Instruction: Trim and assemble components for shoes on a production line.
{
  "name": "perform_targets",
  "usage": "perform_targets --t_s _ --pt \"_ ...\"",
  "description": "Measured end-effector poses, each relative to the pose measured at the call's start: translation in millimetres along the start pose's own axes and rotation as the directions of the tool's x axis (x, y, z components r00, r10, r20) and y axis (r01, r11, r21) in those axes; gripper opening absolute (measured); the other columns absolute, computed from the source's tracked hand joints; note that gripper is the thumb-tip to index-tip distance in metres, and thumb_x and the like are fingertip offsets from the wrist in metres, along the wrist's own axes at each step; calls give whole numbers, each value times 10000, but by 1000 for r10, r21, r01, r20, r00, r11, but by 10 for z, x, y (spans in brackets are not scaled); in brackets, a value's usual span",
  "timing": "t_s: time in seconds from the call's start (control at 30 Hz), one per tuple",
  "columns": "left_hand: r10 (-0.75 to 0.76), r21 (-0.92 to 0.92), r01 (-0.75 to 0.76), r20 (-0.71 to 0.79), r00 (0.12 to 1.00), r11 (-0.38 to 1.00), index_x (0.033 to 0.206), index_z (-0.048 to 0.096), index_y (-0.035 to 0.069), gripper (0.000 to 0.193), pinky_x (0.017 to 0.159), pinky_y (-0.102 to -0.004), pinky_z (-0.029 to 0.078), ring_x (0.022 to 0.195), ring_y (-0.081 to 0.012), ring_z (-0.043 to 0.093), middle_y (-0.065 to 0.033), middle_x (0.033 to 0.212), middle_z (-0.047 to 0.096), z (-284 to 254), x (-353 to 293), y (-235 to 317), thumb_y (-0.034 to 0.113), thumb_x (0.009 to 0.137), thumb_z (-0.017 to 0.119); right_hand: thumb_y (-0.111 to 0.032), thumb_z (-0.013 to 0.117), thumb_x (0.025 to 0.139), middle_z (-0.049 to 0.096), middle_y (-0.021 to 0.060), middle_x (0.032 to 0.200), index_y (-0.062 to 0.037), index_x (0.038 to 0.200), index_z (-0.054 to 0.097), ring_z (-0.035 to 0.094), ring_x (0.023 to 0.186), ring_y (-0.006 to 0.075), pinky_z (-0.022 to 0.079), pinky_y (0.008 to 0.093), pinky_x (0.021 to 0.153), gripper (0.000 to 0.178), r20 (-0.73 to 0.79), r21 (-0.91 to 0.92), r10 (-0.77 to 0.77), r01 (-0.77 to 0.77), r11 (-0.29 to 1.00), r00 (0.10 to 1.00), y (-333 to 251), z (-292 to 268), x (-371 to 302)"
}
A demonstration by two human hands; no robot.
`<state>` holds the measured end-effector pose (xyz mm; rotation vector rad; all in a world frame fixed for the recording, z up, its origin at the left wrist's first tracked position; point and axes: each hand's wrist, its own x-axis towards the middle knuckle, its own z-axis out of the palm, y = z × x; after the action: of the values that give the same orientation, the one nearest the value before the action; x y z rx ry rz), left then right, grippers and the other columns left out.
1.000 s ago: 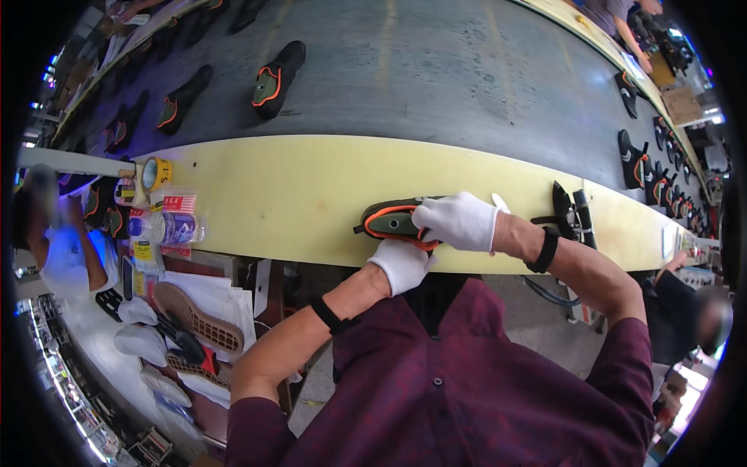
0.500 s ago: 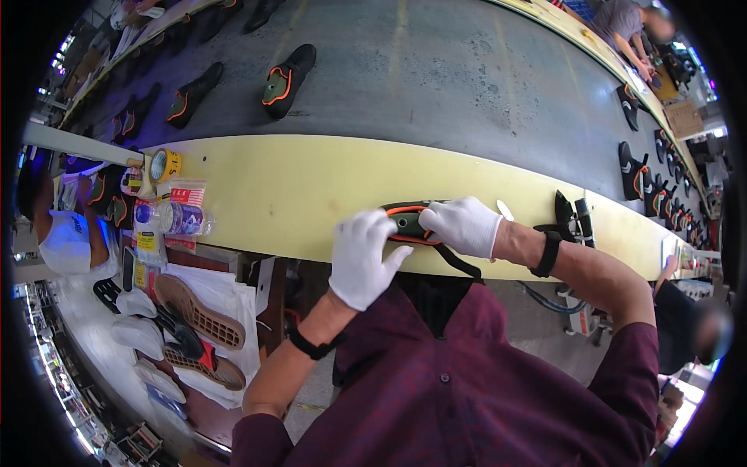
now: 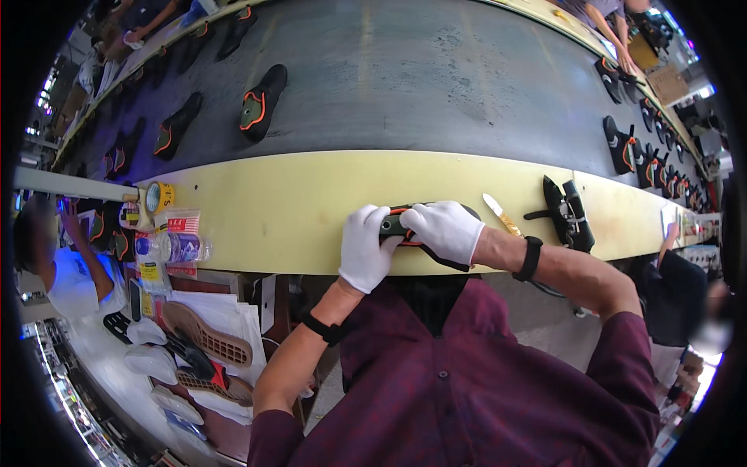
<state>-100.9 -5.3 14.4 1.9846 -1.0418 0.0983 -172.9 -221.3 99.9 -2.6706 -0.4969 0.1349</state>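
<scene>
A black shoe with an olive-green heel panel and orange trim [image 3: 391, 225] is at the near edge of the pale yellow bench, between my two white-gloved hands. My left hand [image 3: 366, 247] is closed round its heel end at the left, fingers over the top and thumb at the near side. My right hand [image 3: 445, 232] closes on the shoe at the orange-trimmed collar; much of the shoe is hidden beneath this hand. Just right of it lies a knife with a pale blade and yellowish handle [image 3: 503, 215]. Farther right, another black shoe [image 3: 572, 222] rests on the bench.
Beyond the bench [image 3: 296, 194], a dark belt [image 3: 373, 93] carries several black shoes. Yellow tape [image 3: 160, 196] and a plastic bottle [image 3: 184, 247] stand at the bench's left end. Brown soles [image 3: 206, 335] lie on papers at lower left. Co-workers sit around the edges.
My left hand has drawn in and closed on the shoe's heel end. My right hand has shifted slightly left. The view has moved, uncovering more of the knife.
</scene>
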Motion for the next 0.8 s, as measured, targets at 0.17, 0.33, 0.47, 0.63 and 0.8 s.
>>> perform_targets --t_s 0.17,0.33,0.47,0.63,0.8 --pt "77 -6 -77 41 996 997 1310 586 33 665 1004 -516 478 1146 -416 574 -189 1218 611 -133 124 74 359 833 915 -70 785 892 711 197 950 -10 1154 656 720 919 427 560 512 818 298 -324 223 201 -132 966 924 -101 158 -175" --pt "-136 84 125 154 979 989 1206 605 26 673 978 -499 498 1090 -410 597 -173 1143 624 -47 179 244 467 809 923 -28 751 861 686 195 1061 -23 1231 670 687 978 423 544 505 844 379 -352 195 199 -137 971 915 -140 221 -314" --pt "-93 136 80 96 991 987 1200 600 23 716 963 -508 508 1062 -416 606 -171 1148 627 10 147 166 544 809 898 -4 735 878 688 169 1059 -80 1295 688 697 982 402 569 463 849 427 -398 375 251 -94 922 882 92 270 -487" --pt "-14 136 5 65 998 991 1227 577 17 707 970 -511 504 1084 -422 600 -182 1185 621 55 129 128 535 849 877 66 741 885 687 128 986 -73 1268 691 710 907 344 584 427 800 410 -464 443 462 -254 860 756 -126 503 -1116" --pt "-8 160 -10 109 994 987 1245 560 5 659 1036 -553 457 1128 -436 578 -201 1210 598 20 158 238 525 934 820 44 826 823 676 103 922 -76 1224 683 683 781 312 552 422 704 442 -527 549 476 -146 823 704 -309 468 -868"
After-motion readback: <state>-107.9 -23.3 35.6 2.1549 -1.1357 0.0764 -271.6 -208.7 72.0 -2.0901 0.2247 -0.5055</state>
